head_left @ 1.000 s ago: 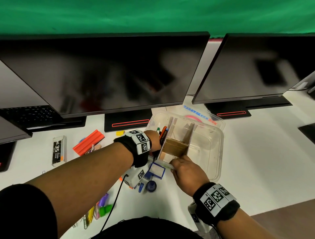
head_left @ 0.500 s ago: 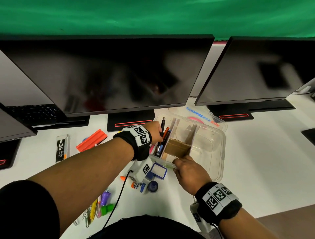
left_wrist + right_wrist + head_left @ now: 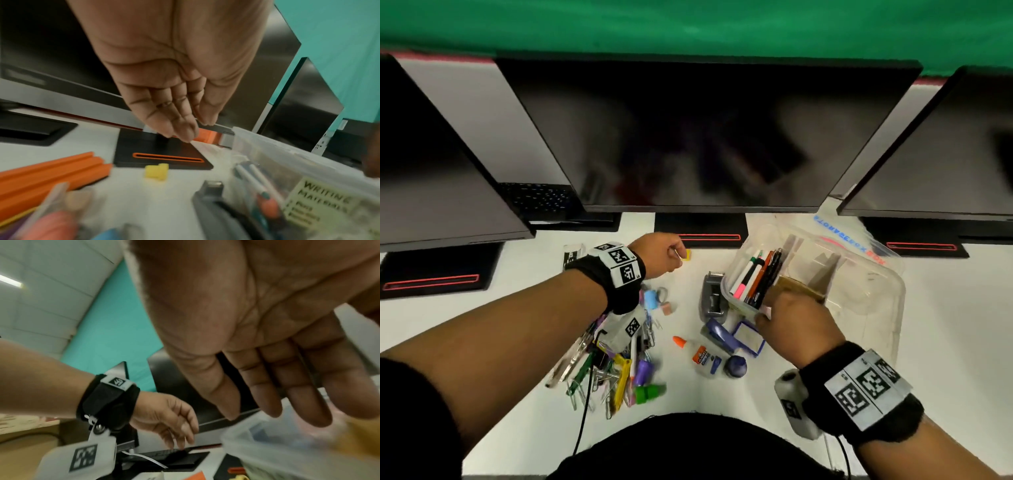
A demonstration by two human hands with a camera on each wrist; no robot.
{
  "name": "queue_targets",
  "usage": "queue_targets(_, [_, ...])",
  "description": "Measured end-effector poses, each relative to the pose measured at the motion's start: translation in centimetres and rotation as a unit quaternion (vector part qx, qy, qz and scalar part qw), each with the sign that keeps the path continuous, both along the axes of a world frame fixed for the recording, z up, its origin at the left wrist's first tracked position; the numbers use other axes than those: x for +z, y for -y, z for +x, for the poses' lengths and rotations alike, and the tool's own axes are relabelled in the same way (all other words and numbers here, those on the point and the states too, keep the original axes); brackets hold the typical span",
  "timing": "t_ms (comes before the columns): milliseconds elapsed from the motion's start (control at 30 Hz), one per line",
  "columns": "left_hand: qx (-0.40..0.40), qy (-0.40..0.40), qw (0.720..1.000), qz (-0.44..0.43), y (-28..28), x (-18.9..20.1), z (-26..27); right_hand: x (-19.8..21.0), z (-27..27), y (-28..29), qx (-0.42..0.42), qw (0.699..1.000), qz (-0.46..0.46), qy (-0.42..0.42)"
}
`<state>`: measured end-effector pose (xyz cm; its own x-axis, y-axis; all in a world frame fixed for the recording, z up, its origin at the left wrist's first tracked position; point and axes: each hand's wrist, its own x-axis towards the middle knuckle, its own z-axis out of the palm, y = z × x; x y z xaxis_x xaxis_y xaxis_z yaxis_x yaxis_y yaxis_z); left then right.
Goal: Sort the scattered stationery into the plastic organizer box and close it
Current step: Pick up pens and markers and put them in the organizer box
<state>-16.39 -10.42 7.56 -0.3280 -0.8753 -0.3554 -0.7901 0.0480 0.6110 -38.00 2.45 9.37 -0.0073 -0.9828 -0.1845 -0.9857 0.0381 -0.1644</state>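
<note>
Left hand point(image 3: 659, 251): being held empty, fingers loosely extended, above the small yellow plastic piece point(image 3: 686, 255).
Clear plastic organizer box point(image 3: 873, 308): being tilted, lid open.
Right hand point(image 3: 792, 323): being clamped around the box's near rim.

Three dark monitors point(image 3: 698, 137) across the upper half of the frame (screens off), each on a black base with a red-edged slot point(image 3: 702, 236). Black keyboard point(image 3: 537, 198), upper left. Green backdrop point(image 3: 688, 24) along the top. White table point(image 3: 945, 308) beneath.
</note>
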Motion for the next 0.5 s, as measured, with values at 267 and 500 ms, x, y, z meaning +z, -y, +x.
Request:
queue_targets(267, [-0.049, 0.165, 0.985, -0.016, -2.7, -2.5, 8.3, -2.5, 9.5, 3.4, 0.178, 0.967, 0.158, 0.095])
queue_targets(500, [-0.040, 0.197, 0.978, 0.047, -4.3, -5.7, 13.3, -8.3, 15.8, 4.7, 0.177, 0.957, 0.202, 0.107])
